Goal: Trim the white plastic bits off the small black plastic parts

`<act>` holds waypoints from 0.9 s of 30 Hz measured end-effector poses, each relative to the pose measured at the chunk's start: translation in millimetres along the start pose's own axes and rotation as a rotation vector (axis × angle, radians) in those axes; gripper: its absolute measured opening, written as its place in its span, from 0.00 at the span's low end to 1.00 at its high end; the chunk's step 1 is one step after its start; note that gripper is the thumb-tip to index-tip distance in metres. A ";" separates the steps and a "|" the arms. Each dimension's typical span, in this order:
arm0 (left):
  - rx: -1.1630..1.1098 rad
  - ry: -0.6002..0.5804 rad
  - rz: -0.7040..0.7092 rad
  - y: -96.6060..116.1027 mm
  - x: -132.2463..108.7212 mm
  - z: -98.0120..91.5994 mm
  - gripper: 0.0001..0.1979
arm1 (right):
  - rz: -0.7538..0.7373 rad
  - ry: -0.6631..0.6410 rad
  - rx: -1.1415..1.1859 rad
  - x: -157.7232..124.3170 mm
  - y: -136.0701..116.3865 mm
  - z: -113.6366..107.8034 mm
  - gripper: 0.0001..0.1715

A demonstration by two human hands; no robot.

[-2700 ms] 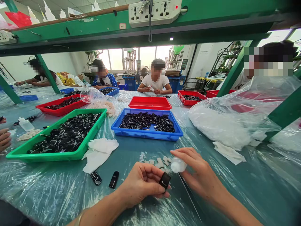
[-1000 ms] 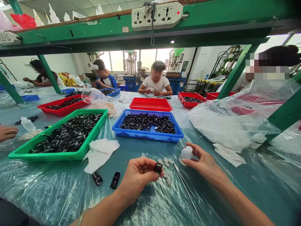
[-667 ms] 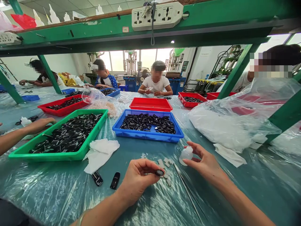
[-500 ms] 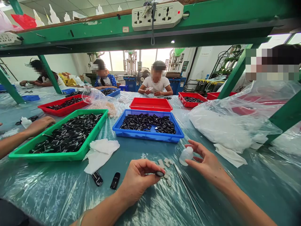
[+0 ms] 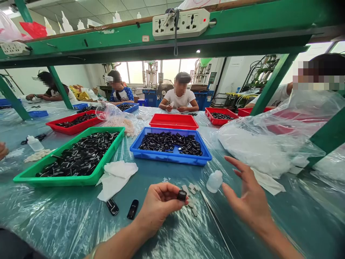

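A small black part, pinched between thumb and fingertips of the left hand, held up off the bench just beside a scatter of pale chips. Farther right, the right hand, open with fingers spread, gripping nothing, near a small translucent plastic bottle standing on the plastic-sheeted surface. Left of the left hand, two black casings lying apart from each other, next to a crumpled white cloth. Beyond them, a green tray and a blue tray, both heaped with black parts. Farther off, a red tray, bare of parts. To the right, a bulging plastic bag. At the far left edge, a co-worker's hand.
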State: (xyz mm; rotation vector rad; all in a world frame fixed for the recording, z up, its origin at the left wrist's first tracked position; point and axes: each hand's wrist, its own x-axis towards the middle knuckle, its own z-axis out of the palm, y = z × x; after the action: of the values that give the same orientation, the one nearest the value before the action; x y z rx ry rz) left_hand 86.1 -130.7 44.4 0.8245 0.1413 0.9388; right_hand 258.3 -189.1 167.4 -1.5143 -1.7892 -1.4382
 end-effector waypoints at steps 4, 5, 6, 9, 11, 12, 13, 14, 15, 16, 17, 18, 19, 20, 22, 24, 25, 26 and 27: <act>0.016 0.029 -0.014 0.7 0.0 0.2 0.22 | -0.261 0.182 -0.068 -6.4 -19.4 -2.9 0.28; 0.016 0.018 -0.002 0.1 0.6 -0.4 0.22 | -0.298 0.176 -0.036 -9.1 -25.1 -2.6 0.27; 0.018 0.007 0.011 -0.7 1.2 -1.3 0.22 | -0.328 0.161 -0.015 -12.4 -30.4 -1.5 0.26; 0.023 0.017 0.025 -1.7 3.1 -4.6 0.22 | -0.384 0.110 0.061 -23.7 -41.4 6.6 0.24; 0.024 0.047 0.027 0.2 3.5 -7.3 0.22 | -0.385 0.076 0.090 -29.8 -44.4 13.1 0.22; 0.022 0.065 0.034 2.0 3.5 -8.9 0.22 | -0.382 0.049 0.093 -31.9 -45.1 15.7 0.22; 0.020 0.086 0.046 4.2 3.3 -10.5 0.23 | -0.381 0.024 0.083 -33.2 -45.6 17.6 0.21; 0.018 0.107 0.063 6.6 3.2 -12.3 0.23 | -0.381 0.003 0.066 -34.0 -46.0 18.8 0.20; 0.014 0.130 0.080 9.0 3.1 -14.2 0.24 | -0.382 -0.010 0.047 -34.4 -46.5 19.5 0.18; 0.011 0.154 0.096 11.2 3.1 -16.0 0.25 | -0.384 -0.018 0.028 -34.7 -47.1 19.9 0.17; 0.005 0.172 0.107 13.2 3.5 -17.8 0.25 | -0.387 -0.023 0.015 -35.0 -47.7 20.3 0.17; 0.000 0.188 0.115 14.8 4.0 -19.3 0.26 | -0.385 -0.024 0.014 -35.6 -48.2 21.0 0.16; -0.004 0.195 0.120 15.9 4.6 -20.7 0.27 | -0.378 -0.033 0.018 -36.3 -48.6 22.0 0.16; -0.009 0.202 0.120 16.7 5.3 -21.7 0.27 | -0.359 -0.051 0.036 -37.3 -49.0 23.3 0.16; -0.017 0.207 0.122 17.5 6.2 -23.1 0.29 | -0.275 -0.138 0.116 -38.7 -49.5 26.4 0.14; -0.023 0.208 0.125 18.0 6.3 -24.0 0.30 | -0.104 -0.338 0.276 -38.1 -50.5 28.4 0.15; -0.025 0.207 0.132 18.4 6.0 -24.5 0.29 | 0.006 -0.458 0.335 -36.5 -51.5 28.8 0.16; -0.026 0.208 0.142 19.0 5.8 -25.2 0.29 | 0.109 -0.586 0.363 -34.0 -52.8 28.7 0.18; -0.029 0.213 0.150 19.7 5.6 -26.1 0.29 | 0.197 -0.693 0.376 -30.7 -54.4 28.3 0.19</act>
State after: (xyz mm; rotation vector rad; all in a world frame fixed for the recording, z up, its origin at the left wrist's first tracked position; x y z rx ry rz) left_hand 64.9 -105.4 41.0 0.7142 0.2517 1.1674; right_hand 229.1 -173.6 107.3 -2.0395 -2.0373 -0.4525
